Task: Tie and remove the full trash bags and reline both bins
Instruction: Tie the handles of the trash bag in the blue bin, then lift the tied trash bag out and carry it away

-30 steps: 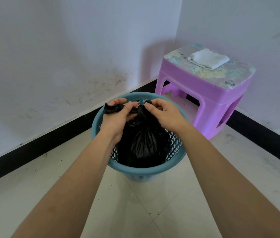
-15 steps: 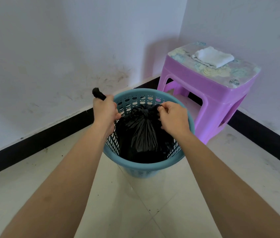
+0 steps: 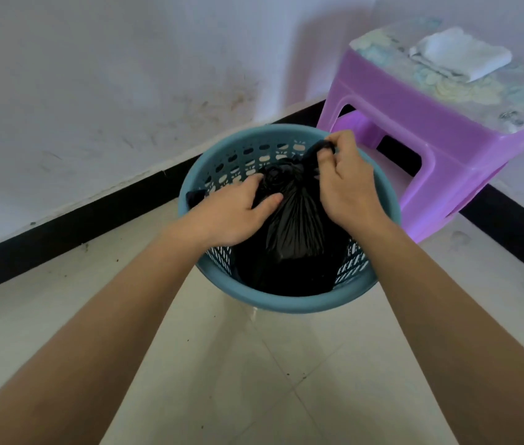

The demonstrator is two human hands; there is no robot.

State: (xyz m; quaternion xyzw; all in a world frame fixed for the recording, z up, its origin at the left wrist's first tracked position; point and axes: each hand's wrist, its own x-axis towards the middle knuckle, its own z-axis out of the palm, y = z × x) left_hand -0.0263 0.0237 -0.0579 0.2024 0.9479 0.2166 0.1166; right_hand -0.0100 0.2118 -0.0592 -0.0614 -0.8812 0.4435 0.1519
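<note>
Filling the blue bin [image 3: 286,305]: black trash bag [image 3: 296,229]. The left hand [image 3: 231,210] grips its gathered neck, the right hand [image 3: 347,187] pinches a tail near the far rim. Film looks thin, soft, slippery; best lifted by the neck.

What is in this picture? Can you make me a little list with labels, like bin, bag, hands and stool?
bin: teal bin, upright, holes in its wall
bag: black trash bag inside the bin, top gathered into a knot
hands: left hand grips the bag beside the knot; right hand pinches a twisted end of it
stool: purple stool beside the bin
cloth: folded white cloth on the stool
</note>
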